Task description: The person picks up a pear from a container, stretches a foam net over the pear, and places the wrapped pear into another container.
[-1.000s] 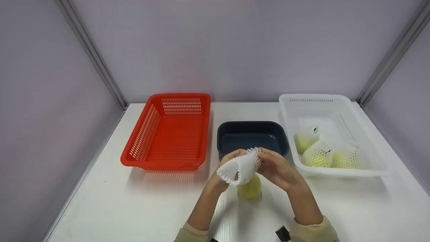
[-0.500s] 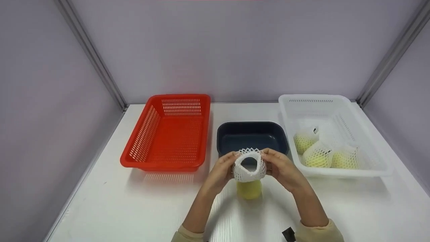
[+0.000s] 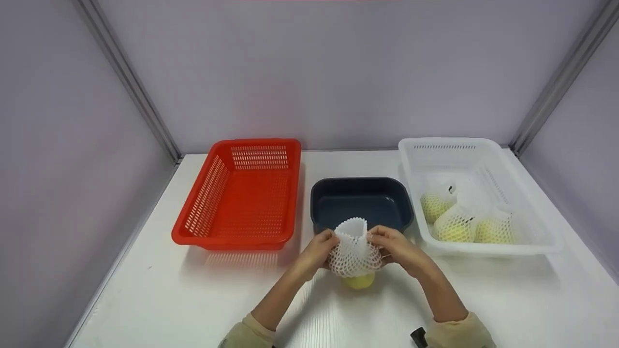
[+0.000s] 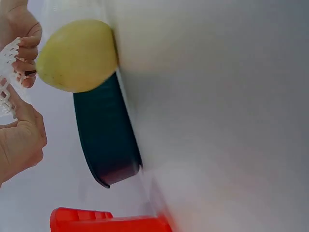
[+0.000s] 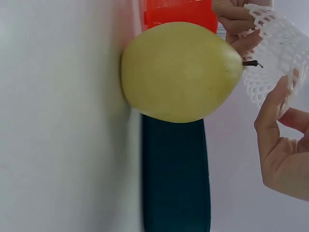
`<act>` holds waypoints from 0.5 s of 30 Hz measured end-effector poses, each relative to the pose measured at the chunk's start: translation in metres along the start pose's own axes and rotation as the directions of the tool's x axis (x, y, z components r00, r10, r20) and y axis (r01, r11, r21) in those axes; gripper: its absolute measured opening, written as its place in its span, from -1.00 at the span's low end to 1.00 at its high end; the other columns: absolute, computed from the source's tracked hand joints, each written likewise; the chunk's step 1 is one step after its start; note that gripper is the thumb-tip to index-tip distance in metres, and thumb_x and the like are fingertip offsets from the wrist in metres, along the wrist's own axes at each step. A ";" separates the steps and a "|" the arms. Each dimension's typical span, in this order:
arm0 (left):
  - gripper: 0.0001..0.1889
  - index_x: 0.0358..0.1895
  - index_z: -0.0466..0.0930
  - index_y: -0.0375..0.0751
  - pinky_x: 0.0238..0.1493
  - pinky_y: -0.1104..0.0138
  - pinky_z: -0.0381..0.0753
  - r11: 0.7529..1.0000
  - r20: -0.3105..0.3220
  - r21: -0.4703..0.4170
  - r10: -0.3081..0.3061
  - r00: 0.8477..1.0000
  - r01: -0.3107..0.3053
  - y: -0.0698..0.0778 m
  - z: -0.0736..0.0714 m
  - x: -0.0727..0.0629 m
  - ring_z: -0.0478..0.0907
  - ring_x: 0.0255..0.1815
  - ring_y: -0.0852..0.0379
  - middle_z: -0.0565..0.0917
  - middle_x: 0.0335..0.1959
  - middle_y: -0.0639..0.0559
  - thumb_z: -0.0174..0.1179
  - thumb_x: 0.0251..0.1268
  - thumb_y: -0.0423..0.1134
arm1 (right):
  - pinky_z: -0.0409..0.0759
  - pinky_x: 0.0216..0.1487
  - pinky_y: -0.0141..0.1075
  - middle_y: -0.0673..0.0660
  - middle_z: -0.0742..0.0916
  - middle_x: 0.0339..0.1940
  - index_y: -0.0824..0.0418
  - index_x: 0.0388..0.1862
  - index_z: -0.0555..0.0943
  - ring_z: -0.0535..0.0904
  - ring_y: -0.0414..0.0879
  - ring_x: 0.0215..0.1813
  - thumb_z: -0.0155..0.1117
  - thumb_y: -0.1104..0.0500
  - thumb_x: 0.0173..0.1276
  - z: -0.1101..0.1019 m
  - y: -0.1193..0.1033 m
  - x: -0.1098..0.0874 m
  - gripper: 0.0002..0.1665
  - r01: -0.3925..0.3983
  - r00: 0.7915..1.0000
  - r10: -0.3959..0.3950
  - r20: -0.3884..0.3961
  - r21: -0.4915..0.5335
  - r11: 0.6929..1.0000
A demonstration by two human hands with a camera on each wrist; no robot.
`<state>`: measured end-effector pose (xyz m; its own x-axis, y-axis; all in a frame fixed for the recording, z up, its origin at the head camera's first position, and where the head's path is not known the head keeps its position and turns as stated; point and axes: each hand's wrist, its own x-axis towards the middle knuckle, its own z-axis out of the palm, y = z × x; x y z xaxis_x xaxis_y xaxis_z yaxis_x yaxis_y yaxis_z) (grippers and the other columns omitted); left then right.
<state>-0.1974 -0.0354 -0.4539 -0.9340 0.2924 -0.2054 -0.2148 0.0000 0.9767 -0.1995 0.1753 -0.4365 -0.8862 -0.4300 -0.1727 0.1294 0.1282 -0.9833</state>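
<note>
A yellow pear [image 5: 181,72] with a dark stem stands upright on the table in front of me. Just above it, both hands hold a white foam fruit net [image 3: 355,256] spread between them. My left hand [image 3: 316,251] pinches the net's left side, and my right hand [image 3: 399,246] pinches its right side. In the head view the net hides the top of the pear, leaving only the lower part showing. The right wrist view has the stem tip at the net's lower opening. The left wrist view also shows the bare pear [image 4: 79,55] close by.
Behind the hands sits a dark blue basin [image 3: 362,186]. A red basket [image 3: 234,240] stands at the left. At the right, a white basket [image 3: 488,249] holds several netted pears [image 3: 454,229]. Panel walls rise behind and at both sides of the table [image 3: 145,290].
Both hands have turned the net so its narrower end points up and its wide end faces down. They have lowered it towards the pear, which has stayed in place.
</note>
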 end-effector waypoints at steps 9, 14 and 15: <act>-0.85 -0.15 0.36 -0.31 -0.34 0.08 0.57 0.991 0.053 0.116 -0.071 0.996 0.065 -0.009 -0.012 0.008 0.43 -0.21 -0.03 0.43 -0.20 -0.12 -0.11 0.35 -0.29 | 0.54 -0.41 -0.30 0.11 0.56 -0.30 0.33 -0.16 0.43 0.56 -0.08 -0.33 0.00 0.14 0.40 0.000 0.014 0.011 -0.76 -0.069 0.998 0.069 -0.004 -0.072 0.995; -0.71 0.03 0.32 -0.38 -0.29 0.01 0.56 0.989 0.102 0.130 -0.086 0.991 0.072 -0.014 -0.013 0.014 0.46 -0.14 -0.09 0.45 -0.12 -0.19 -0.13 0.33 -0.30 | 0.52 -0.43 -0.30 0.11 0.54 -0.30 0.34 -0.15 0.40 0.54 -0.09 -0.35 -0.06 0.16 0.43 0.003 0.016 0.014 -0.77 -0.107 0.994 0.104 -0.041 -0.092 0.990; -0.68 0.07 0.31 -0.38 -0.30 0.02 0.57 0.988 0.102 0.137 -0.087 0.991 0.073 -0.014 -0.013 0.014 0.47 -0.15 -0.09 0.45 -0.11 -0.19 -0.13 0.32 -0.29 | 0.52 -0.44 -0.30 0.11 0.53 -0.29 0.34 -0.15 0.39 0.53 -0.09 -0.36 -0.07 0.17 0.43 0.003 0.015 0.015 -0.78 -0.112 0.993 0.108 -0.045 -0.096 0.989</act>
<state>-0.2111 -0.0434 -0.4715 -0.8776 0.3873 -0.2824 -0.2410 0.1528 0.9584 -0.2090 0.1680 -0.4544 -0.8860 -0.3734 -0.2749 0.1841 0.2609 -0.9476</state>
